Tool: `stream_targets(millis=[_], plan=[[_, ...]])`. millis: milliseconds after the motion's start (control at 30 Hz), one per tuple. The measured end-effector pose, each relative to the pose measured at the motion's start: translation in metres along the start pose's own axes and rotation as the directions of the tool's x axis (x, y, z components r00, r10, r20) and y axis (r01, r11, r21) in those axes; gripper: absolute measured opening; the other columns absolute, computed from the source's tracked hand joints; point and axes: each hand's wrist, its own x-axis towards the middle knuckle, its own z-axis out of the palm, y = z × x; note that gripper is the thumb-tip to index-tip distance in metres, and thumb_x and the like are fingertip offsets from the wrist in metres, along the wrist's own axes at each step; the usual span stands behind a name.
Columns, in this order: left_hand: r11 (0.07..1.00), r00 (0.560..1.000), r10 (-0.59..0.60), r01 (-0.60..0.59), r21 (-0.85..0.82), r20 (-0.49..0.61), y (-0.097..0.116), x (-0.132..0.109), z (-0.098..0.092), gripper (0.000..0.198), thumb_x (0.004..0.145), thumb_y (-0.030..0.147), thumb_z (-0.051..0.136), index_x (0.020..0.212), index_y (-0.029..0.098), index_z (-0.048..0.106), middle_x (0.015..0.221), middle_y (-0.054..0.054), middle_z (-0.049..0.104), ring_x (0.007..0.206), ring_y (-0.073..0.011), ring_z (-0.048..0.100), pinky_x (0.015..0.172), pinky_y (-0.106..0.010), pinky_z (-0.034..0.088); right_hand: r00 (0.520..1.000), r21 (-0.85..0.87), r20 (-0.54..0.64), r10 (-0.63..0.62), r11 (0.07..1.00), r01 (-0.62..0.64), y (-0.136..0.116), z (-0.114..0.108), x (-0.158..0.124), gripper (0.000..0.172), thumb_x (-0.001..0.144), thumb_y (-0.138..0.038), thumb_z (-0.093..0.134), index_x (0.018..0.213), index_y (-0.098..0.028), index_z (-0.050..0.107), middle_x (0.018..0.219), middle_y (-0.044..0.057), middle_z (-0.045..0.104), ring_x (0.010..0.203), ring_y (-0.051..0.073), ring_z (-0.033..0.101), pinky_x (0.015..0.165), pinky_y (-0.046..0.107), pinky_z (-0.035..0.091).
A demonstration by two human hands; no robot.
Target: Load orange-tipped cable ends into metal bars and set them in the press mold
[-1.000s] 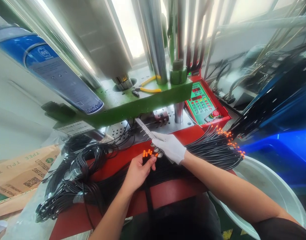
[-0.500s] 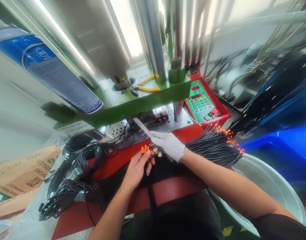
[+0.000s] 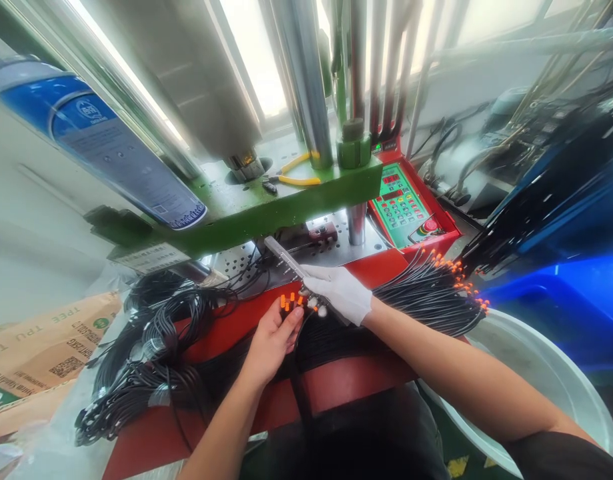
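Observation:
My bare left hand (image 3: 269,343) is closed around several black cables, their orange tips (image 3: 287,302) standing up above the thumb and forefinger. One orange tip sits apart from that cluster, close to the bar. In my white-gloved right hand (image 3: 341,293) is a narrow metal bar (image 3: 283,256), slanting up and left toward the press, with small pins or parts along its edge. Round whitish pieces show beneath the gloved fingers; what they are I cannot make out. Under both hands lies a thick bundle of black cables (image 3: 411,287), fanning out to orange ends on the right.
A green press plate (image 3: 286,210) spans above the hands, carrying yellow-handled pliers (image 3: 299,179) and a blue spray can (image 3: 121,143). Coiled black cables (image 3: 171,327) lie left on the red table (image 3: 336,383). Right are a red control box (image 3: 401,200) and a white tub (image 3: 561,387).
My left hand has shifted slightly left. The orange tips in it have spread apart, one now nearer the bar. My right hand and the bar have barely moved.

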Motion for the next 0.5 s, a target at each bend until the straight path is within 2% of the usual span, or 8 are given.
stream_targets(millis=[167, 333, 500], plan=[[0.993, 1.000, 0.011, -0.013, 0.115, 0.019, -0.0049, 0.0008, -0.0077, 0.023, 0.091, 0.037, 0.051, 0.084, 0.015, 0.053, 0.055, 0.005, 0.042, 0.043, -0.0061, 0.037, 0.042, -0.020, 0.035, 1.000, -0.029, 0.023, -0.008, 1.000, 0.009, -0.0006, -0.0023, -0.0005, 0.042, 0.087, -0.026, 0.052, 0.128, -0.015, 0.054, 0.079, 0.003, 0.058, 0.053, 0.006, 0.051, 0.039, 0.016, 0.043], [0.997, 0.998, -0.054, 0.056, -0.048, 0.042, -0.0015, -0.0015, -0.0064, 0.024, 0.088, 0.037, 0.055, 0.085, 0.013, 0.057, 0.055, 0.007, 0.038, 0.041, -0.0050, 0.033, 0.039, -0.020, 0.034, 0.999, -0.069, 0.039, -0.021, 0.997, 0.024, 0.0004, -0.0027, -0.0014, 0.046, 0.087, -0.030, 0.054, 0.130, -0.015, 0.052, 0.080, 0.003, 0.060, 0.053, 0.007, 0.052, 0.041, 0.017, 0.045], [0.995, 0.996, -0.078, 0.081, -0.061, 0.049, 0.0017, -0.0024, -0.0039, 0.026, 0.088, 0.038, 0.055, 0.081, 0.013, 0.056, 0.054, 0.007, 0.035, 0.040, -0.0040, 0.030, 0.038, -0.018, 0.032, 0.998, -0.106, 0.068, -0.019, 0.994, 0.026, -0.0017, -0.0014, -0.0039, 0.051, 0.087, -0.033, 0.054, 0.134, -0.014, 0.048, 0.080, 0.004, 0.062, 0.053, 0.006, 0.051, 0.045, 0.018, 0.047]])
